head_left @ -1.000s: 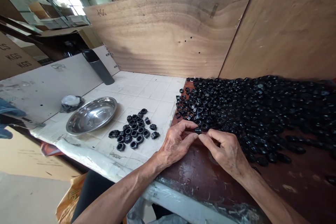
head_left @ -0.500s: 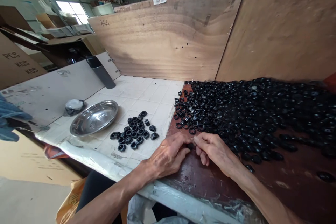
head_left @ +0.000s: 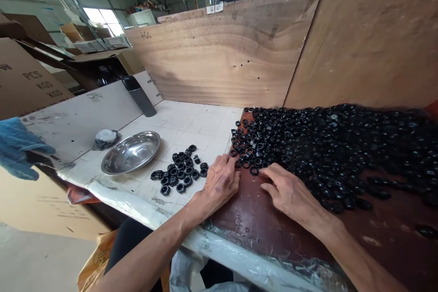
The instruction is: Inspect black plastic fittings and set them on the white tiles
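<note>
A: Start with the hands. Left hand?

B: Left hand [head_left: 221, 181], palm down, along the seam where the white covering [head_left: 191, 121] of the bench meets the brown board [head_left: 246, 223]. Fingers bent, tips hidden from view. Cannot tell whether its grip has anything in it.

A: And the right?

B: Right hand [head_left: 290, 194] over the brown board, at the near edge of the heap. Grip released: thumb and forefinger parted. A single black ring [head_left: 253, 174] lies just beside the forefinger's tip.

A: Where are the black parts?

B: Two lots. The large heap [head_left: 325, 146] spreads over the brown board on the right, backed up to the plywood panel [head_left: 219, 50]; loose rings at its left edge, near both hands. The smaller cluster [head_left: 173, 172] sits on the white covering, left of the left hand, mostly packed together, a few pieces at its right side.

A: Anything else by the cluster?

B: Steel bowl [head_left: 132, 155] to its left, tilted in view. Beyond it, a small wrapped bundle [head_left: 106, 138]. Farther back, a dark flask [head_left: 142, 100] by the low side board [head_left: 82, 114]. Blue glove [head_left: 17, 146] over that board's near end.
</note>
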`<control>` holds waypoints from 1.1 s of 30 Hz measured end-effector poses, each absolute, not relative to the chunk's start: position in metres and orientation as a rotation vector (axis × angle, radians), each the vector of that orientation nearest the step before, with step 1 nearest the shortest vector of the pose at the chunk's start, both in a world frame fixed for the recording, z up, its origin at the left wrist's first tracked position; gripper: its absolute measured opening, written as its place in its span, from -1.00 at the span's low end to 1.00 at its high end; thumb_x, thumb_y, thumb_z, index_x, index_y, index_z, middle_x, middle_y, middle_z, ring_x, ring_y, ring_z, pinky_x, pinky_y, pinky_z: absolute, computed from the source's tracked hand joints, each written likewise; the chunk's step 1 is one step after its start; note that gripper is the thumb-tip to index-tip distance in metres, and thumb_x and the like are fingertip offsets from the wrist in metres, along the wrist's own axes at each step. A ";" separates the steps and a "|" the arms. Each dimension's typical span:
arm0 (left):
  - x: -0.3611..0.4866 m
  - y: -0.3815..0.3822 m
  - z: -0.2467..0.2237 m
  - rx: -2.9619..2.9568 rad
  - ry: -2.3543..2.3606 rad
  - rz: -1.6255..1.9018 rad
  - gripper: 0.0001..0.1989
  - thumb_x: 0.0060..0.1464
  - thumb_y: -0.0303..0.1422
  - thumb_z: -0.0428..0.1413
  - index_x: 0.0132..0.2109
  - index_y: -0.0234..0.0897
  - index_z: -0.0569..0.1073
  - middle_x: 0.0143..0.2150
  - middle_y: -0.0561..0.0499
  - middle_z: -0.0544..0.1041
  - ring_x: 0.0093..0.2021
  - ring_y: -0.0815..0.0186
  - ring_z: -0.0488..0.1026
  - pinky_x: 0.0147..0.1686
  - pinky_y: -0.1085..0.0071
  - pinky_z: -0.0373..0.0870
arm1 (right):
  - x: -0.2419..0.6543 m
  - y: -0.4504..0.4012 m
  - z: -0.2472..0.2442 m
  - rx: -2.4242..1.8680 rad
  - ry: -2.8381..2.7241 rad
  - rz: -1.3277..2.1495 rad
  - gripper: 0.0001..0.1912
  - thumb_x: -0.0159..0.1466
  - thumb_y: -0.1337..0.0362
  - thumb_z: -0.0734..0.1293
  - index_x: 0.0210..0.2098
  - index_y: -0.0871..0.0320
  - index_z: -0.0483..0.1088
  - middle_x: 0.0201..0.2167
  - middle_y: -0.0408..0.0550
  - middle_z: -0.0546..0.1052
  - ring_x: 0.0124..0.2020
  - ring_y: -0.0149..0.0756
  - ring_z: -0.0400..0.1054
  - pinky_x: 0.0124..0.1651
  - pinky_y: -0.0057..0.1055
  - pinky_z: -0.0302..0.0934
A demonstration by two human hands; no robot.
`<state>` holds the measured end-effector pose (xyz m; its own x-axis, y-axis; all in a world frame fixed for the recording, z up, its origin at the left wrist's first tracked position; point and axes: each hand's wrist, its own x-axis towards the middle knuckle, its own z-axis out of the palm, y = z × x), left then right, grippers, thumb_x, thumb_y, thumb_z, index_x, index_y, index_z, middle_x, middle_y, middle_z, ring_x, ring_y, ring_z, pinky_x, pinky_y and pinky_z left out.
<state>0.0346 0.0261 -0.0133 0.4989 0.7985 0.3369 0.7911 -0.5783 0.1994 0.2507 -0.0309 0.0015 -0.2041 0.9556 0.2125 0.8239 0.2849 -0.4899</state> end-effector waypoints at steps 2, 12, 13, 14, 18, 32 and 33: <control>0.037 0.032 -0.025 2.725 1.392 0.637 -0.70 0.20 -0.46 0.07 0.09 -0.28 0.37 -0.05 -0.15 0.49 -0.04 0.09 0.42 0.02 0.15 0.43 | 0.266 -0.031 0.009 -1.714 -2.036 0.324 -0.85 0.31 0.31 0.25 -0.37 0.11 0.41 -0.42 -0.09 0.51 -0.37 -0.26 0.40 -0.26 -0.37 0.19; 0.003 0.033 -0.036 2.956 1.382 0.411 -0.65 0.15 -0.69 -0.10 -0.03 -0.30 0.41 -0.15 -0.13 0.49 -0.15 0.07 0.36 -0.13 0.16 0.41 | 0.301 -0.046 0.035 -2.072 -2.037 0.760 -0.82 0.13 0.28 0.46 -0.46 0.08 0.34 -0.71 -0.27 0.36 -0.67 -0.39 0.22 -0.53 -0.44 -0.12; -0.003 0.032 -0.033 2.981 1.379 0.369 -0.69 0.15 -0.68 -0.09 -0.11 -0.28 0.42 -0.17 -0.14 0.48 -0.15 0.06 0.35 -0.15 0.16 0.40 | 0.293 -0.045 0.036 -2.104 -2.072 0.663 -0.80 0.15 0.30 0.45 -0.49 0.09 0.33 -0.72 -0.26 0.34 -0.65 -0.37 0.22 -0.51 -0.43 -0.13; -0.009 0.032 -0.029 3.004 1.379 0.338 -0.73 0.16 -0.67 -0.08 -0.18 -0.27 0.42 -0.19 -0.14 0.48 -0.15 0.05 0.34 -0.16 0.16 0.40 | 0.284 -0.043 0.036 -2.126 -2.115 0.590 -0.77 0.18 0.34 0.43 -0.51 0.10 0.30 -0.70 -0.23 0.34 -0.61 -0.36 0.22 -0.48 -0.41 -0.14; -0.016 0.026 -0.014 3.029 1.405 0.424 -0.77 0.15 -0.65 -0.04 -0.32 -0.26 0.41 -0.28 -0.18 0.45 -0.09 -0.01 0.33 -0.10 0.10 0.39 | 0.267 -0.040 0.035 -2.133 -2.228 0.458 -0.72 0.25 0.38 0.39 -0.54 0.12 0.27 -0.60 -0.12 0.41 -0.52 -0.31 0.29 -0.43 -0.37 -0.13; 0.061 0.027 -0.044 2.395 1.004 0.788 -0.90 0.26 -0.42 0.07 -0.23 -0.24 0.47 -0.19 -0.05 0.45 -0.12 0.23 0.43 -0.05 0.27 0.43 | 0.266 -0.040 0.024 -2.090 -2.303 0.441 -0.87 0.26 0.46 0.32 -0.21 0.16 0.37 -0.31 0.03 0.58 -0.26 -0.14 0.50 -0.31 -0.38 0.05; 0.059 0.027 -0.042 2.359 0.978 0.808 -0.89 0.26 -0.42 0.07 -0.26 -0.25 0.47 -0.20 -0.05 0.46 -0.14 0.24 0.43 -0.06 0.28 0.42 | 0.268 -0.040 0.024 -2.089 -2.256 0.448 -0.89 0.27 0.43 0.32 -0.21 0.16 0.36 -0.33 0.02 0.58 -0.28 -0.14 0.50 -0.32 -0.38 0.06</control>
<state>0.0595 0.0266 -0.0424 0.5748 0.7441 0.3404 0.4748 -0.6421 0.6019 0.2679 -0.0396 0.0237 -0.0956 0.9810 -0.1687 0.9711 0.0546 -0.2324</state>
